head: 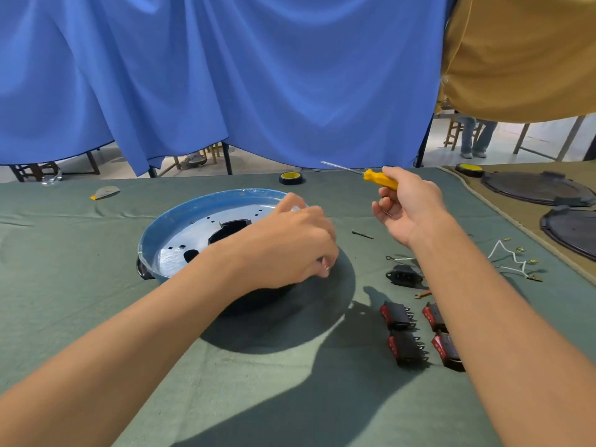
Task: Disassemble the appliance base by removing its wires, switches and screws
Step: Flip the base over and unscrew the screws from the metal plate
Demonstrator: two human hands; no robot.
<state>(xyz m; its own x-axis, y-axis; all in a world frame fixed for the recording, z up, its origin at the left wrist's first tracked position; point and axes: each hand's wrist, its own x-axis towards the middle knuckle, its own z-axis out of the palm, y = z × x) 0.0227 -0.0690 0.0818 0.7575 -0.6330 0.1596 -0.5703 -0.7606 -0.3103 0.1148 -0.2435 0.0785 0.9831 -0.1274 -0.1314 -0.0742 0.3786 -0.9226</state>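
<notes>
- Round blue-rimmed metal appliance base [180,227] is lying open side up, slightly tilted, on the green cloth surface [80,301], just left of centre and within reach of both our hands.
- Four black-and-red rocker switches [396,316], a black power socket [403,275] and white wires with brass terminals [512,259] are lying grouped to the right, well apart from the base. We are judging these to be parts already out and set clear of the work.
- One dark screw [362,234] is lying between the base and our right grip [409,204].
- Our left grip [290,243] is curling over the base's near right rim, probably steadying it. The fingertips are drawn together, but we cannot tell whether they are pinching a small part.
- Our right grip is hovering above the surface, pinching the yellow-handled screwdriver [380,179] between thumb and forefinger, with the other fingers loosely spread. The shaft is pointing away to the left, off the base, seemingly held ready.
</notes>
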